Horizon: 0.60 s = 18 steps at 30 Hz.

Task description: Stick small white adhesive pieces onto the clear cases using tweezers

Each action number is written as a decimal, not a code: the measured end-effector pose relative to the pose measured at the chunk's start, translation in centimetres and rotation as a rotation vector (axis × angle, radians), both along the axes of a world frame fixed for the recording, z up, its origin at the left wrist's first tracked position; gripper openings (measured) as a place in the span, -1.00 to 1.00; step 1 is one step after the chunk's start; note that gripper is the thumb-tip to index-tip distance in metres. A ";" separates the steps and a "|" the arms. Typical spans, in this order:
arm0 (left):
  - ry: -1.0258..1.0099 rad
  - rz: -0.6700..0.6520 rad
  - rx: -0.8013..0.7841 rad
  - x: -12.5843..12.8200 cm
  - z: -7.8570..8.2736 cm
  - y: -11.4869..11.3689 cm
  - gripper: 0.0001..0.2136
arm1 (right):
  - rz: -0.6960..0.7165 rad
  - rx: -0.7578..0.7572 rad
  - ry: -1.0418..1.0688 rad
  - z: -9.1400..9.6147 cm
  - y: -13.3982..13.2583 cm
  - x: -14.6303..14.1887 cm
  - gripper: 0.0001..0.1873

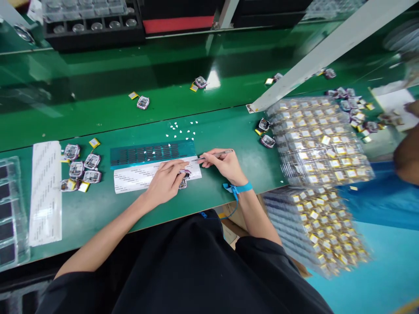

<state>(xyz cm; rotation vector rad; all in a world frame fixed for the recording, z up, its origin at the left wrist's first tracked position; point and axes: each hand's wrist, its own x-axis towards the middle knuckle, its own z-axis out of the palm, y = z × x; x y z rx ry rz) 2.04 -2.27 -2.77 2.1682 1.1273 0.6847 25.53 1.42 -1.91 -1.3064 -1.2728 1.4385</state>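
Note:
My left hand (168, 179) rests on a white label sheet (131, 176) and pinches a small purple-edged square part (183, 179) against the green bench. My right hand (224, 165), with a blue wrist strap (241, 188), grips metal tweezers (216, 154) whose tips point left toward that part. Behind the white sheet lies a teal strip of dark pads (152, 152), with small white backing scraps (183, 127) scattered beyond it.
Several finished-looking parts with yellow tabs (80, 168) lie at left beside a long white strip (45, 192) and a clear tray (11, 213). Stacked clear trays of parts (322, 139) stand at right. Another person's arm (407, 155) shows at far right.

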 end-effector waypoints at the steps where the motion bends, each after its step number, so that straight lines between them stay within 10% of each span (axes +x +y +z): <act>1: -0.004 0.006 0.002 0.0 0.0 0.0 -0.74 | -0.006 -0.005 0.011 0.0 0.0 0.1 -0.57; 7: -0.252 0.041 -0.038 -0.3 1.3 -0.3 -0.80 | -0.175 0.065 0.132 1.1 -0.6 -0.9 -0.61; 12: -0.617 0.215 -0.456 -0.5 3.1 -0.3 -0.80 | -0.215 0.152 0.188 3.2 -2.1 -3.6 -0.59; 18: -0.820 0.111 -0.723 -1.4 3.6 -0.2 -0.65 | -0.100 0.118 0.148 4.7 -3.2 -6.3 -0.52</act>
